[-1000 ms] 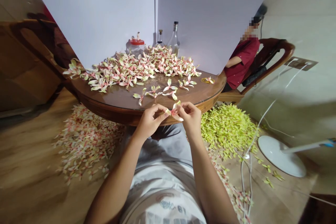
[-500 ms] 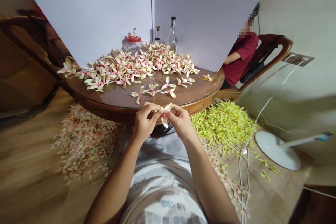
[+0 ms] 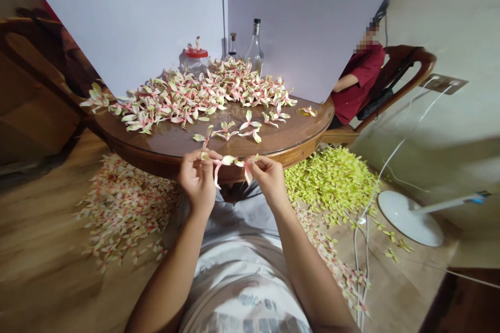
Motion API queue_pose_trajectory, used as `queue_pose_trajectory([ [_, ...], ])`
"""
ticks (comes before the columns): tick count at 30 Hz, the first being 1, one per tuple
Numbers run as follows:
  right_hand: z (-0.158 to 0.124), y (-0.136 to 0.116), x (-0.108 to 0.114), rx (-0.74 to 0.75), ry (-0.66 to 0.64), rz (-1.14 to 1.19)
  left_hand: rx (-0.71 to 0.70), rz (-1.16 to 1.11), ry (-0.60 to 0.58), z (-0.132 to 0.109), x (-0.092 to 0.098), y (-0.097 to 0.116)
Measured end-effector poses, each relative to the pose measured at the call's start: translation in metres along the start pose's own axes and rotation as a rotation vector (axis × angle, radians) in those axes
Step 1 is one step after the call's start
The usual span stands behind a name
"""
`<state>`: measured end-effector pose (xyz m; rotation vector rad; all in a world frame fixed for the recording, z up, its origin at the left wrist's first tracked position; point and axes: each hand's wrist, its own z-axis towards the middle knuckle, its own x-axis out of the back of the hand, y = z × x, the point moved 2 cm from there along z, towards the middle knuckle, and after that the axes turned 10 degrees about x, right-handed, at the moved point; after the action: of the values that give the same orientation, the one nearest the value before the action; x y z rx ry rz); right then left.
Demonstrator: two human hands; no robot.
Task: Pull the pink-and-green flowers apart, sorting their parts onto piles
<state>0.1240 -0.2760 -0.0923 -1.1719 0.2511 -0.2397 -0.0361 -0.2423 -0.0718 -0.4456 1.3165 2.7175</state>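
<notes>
My left hand (image 3: 197,179) pinches a pink-and-white petal piece (image 3: 217,173) with pale green tips between thumb and fingers, just off the table's front edge. In my right hand (image 3: 270,179), a similar petal piece (image 3: 247,173) is pinched, its pink lobe hanging down. The inner tips of the two pieces come close together between my hands; I cannot tell whether they touch. Beyond them, several loose petal pieces (image 3: 225,131) lie on the brown table (image 3: 164,145), and a large heap of petal pieces (image 3: 172,99) spreads behind.
A red-lidded jar (image 3: 196,62) and two glass bottles, one tall (image 3: 255,49), stand behind the heap against pale panels. Pink petals (image 3: 128,208) and yellow-green ones (image 3: 332,182) pile on the floor. At right are a seated person (image 3: 361,83), white cables and a white stand base (image 3: 410,218).
My left hand has moved left, away from my right hand, with a petal piece in its fingers. Where the hands met around the flower, two pieces now show apart. The right hand has hardly moved.
</notes>
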Motion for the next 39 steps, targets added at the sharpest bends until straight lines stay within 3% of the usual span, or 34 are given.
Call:
queue_pose_trajectory([
  [4, 0.0, 0.003, 0.006, 0.04, -0.027, -0.042, 0.078, -0.151, 0.009, 0.009, 0.004, -0.003],
  [7, 0.01, -0.004, 0.005, 0.097, -0.05, -0.161, 0.109, -0.139, -0.009, 0.013, 0.006, -0.007],
  [13, 0.072, -0.023, -0.007, 0.401, -0.049, -0.57, 0.36, -0.149, -0.054, 0.023, 0.009, -0.015],
  [17, 0.098, -0.022, -0.015, 0.466, -0.059, -0.627, 0.44, -0.158, -0.026, 0.027, 0.012, -0.011],
  [22, 0.073, -0.03, -0.015, 0.468, -0.025, -0.444, 0.399, -0.048, -0.042, 0.024, 0.013, 0.006],
  [28, 0.031, -0.059, -0.01, 0.3, -0.051, -0.041, 0.273, -0.143, -0.132, 0.031, 0.009, 0.027],
  [35, 0.012, -0.092, 0.007, 0.363, 0.056, -0.122, 0.244, -0.492, -0.35, 0.043, 0.002, 0.043],
  [39, 0.007, -0.095, 0.014, 0.35, 0.115, -0.105, 0.178, -0.523, -0.403, 0.04, -0.001, 0.053],
])
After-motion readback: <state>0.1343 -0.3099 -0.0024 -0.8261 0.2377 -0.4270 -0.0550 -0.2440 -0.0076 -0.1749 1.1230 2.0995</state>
